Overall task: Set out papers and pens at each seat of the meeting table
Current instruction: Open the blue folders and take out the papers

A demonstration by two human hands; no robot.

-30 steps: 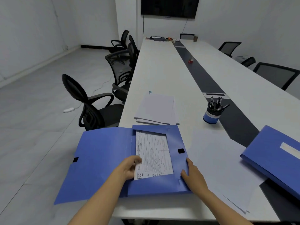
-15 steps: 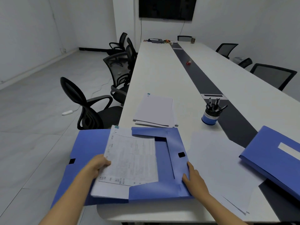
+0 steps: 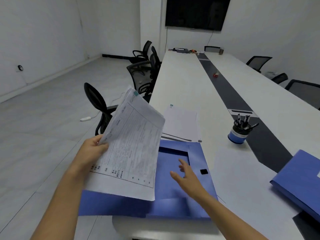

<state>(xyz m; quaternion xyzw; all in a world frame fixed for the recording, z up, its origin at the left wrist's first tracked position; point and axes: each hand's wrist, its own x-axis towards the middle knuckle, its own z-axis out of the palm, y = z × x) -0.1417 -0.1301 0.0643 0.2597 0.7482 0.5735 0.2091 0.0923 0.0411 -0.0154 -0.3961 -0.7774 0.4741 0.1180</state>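
Left hand — my fingers pinch the clipped papers by their left edge, raised and tilted over the open blue folder. Right hand — my fingers spread loose, grasping nothing, over the folder. Beyond: paper stack, pen cup, both on the tabletop.

Dark TV up on the far wall. White plug box on the floor. Small red thing on the dark strip, clutter at the far end. Closed blue folder off right.
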